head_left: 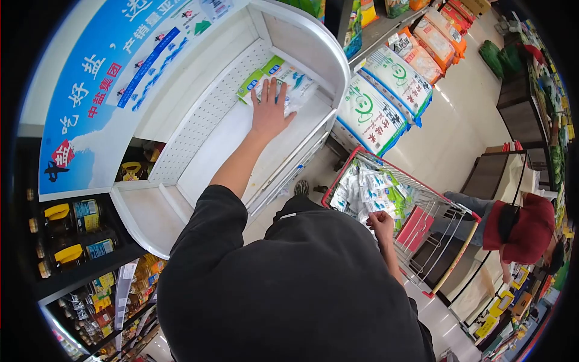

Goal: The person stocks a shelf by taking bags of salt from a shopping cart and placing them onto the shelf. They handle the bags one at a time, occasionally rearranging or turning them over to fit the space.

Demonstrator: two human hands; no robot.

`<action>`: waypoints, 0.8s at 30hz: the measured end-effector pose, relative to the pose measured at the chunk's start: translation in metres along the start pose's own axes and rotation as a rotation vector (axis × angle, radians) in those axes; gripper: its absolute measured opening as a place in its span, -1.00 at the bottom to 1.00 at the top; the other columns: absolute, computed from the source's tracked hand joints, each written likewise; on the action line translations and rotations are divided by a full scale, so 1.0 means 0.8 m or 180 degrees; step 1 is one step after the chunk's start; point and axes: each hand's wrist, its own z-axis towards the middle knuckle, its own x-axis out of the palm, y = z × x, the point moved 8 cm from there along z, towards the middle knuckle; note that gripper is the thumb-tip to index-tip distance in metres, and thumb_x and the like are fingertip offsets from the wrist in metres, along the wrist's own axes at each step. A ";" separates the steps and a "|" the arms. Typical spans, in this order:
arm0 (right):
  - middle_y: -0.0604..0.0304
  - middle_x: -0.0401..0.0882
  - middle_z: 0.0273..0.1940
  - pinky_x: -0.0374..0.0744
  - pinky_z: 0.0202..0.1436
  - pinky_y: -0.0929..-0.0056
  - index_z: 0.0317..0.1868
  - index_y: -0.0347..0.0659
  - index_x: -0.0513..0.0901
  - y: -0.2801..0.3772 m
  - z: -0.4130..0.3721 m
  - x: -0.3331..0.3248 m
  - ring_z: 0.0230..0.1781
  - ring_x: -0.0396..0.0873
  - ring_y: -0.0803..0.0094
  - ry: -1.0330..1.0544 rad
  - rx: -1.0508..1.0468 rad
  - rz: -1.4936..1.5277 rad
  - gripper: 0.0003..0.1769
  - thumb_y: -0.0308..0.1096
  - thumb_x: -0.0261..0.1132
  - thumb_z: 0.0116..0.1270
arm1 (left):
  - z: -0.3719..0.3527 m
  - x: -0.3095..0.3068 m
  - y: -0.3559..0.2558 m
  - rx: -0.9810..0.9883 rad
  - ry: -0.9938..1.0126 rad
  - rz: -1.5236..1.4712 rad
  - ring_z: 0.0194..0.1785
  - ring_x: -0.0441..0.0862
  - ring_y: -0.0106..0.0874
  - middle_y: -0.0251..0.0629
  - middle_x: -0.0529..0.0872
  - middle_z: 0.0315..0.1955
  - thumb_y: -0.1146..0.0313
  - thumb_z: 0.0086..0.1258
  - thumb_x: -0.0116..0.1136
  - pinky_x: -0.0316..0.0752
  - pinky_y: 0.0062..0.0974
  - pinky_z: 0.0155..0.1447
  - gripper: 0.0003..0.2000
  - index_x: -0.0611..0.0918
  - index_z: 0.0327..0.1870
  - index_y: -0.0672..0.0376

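Observation:
My left hand lies with fingers spread on several white and green salt packets at the far end of a white display bin. Its palm faces down, pressing against their plastic. At the lower right, my right hand is over a shopping cart heaped with similar salt packets. The fingers of that hand are pinched together at the edge of a white packet. Part of the grip is hidden from above.
A blue salt sign curves along the bin's left side. Large rice bags are stacked beyond the cart. Bottles with yellow handles line a shelf at lower left. A person in a red top bends over beside the cart's right end.

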 end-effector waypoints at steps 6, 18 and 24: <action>0.11 0.79 -0.38 0.64 -0.37 0.43 -0.18 -0.39 0.71 -0.071 0.010 -0.033 -0.43 0.75 0.43 -0.0301 -0.0044 -0.0121 -0.73 -0.28 0.44 0.45 | 0.014 -0.024 -0.043 0.0043 -0.0198 -0.0079 0.76 -0.06 0.07 0.18 0.12 0.67 -0.23 0.41 0.27 -0.22 0.44 0.65 -0.04 0.22 0.69 0.19; 0.03 0.83 -0.30 0.70 -0.34 0.41 0.09 -0.38 0.67 -0.196 0.027 -0.107 -0.41 0.78 0.40 -0.0777 0.0656 0.0165 -0.62 -0.24 0.44 0.47 | -0.012 -0.017 -0.143 0.0963 -0.0429 -0.0156 0.71 0.16 0.00 0.08 0.29 0.63 0.17 0.57 0.19 0.02 0.18 0.69 -0.35 0.36 0.58 0.29; 0.06 0.81 -0.25 0.73 -0.35 0.44 0.06 -0.37 0.70 -0.287 0.111 -0.127 -0.39 0.78 0.41 -0.1209 0.1250 0.0794 -0.60 -0.26 0.54 0.36 | -0.089 0.003 -0.220 0.1497 0.0132 -0.0375 0.67 0.25 0.02 0.02 0.36 0.59 0.28 0.50 0.31 0.10 0.19 0.67 -0.38 0.44 0.53 0.27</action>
